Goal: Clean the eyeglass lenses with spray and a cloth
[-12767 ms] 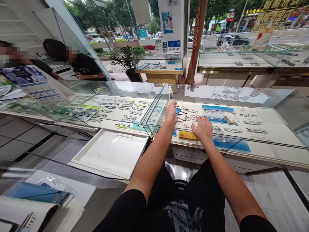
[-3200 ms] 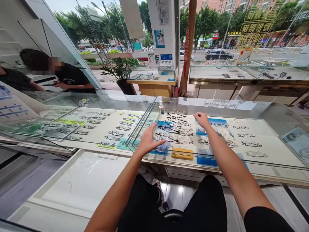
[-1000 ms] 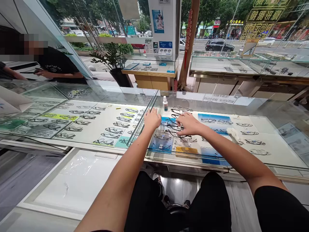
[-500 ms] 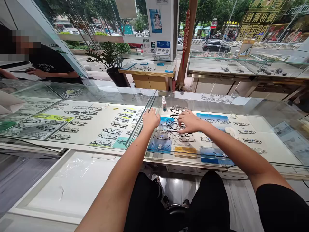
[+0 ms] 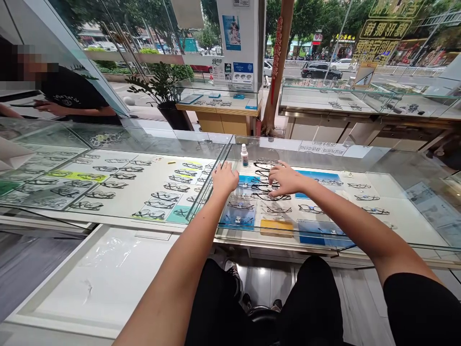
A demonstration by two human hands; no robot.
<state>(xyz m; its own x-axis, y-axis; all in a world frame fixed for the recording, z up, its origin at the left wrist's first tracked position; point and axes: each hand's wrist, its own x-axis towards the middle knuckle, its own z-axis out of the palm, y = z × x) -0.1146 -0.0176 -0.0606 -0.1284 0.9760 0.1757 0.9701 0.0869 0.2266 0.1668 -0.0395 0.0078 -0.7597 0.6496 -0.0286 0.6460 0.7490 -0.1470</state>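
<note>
Gold window lettering (image 5: 386, 30), right of the white pillar (image 5: 249, 29): reads 隐形眼镜, mirrored. White paper notice (image 5: 218, 73), low on pillar: bears 致, remainder too small. Black short-sleeved T-shirt (image 5: 86, 98), left of pillar: white chest print, illegible.

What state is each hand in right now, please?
Left hand: looks open, nothing visibly held.
Right hand: fingers curled at the dark eyeglasses; whether it grips them cannot be told.

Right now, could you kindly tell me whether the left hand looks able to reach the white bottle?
Probably yes: the white bottle stands just beyond the left hand, to its right, and the right hand leaves that way free.
</note>
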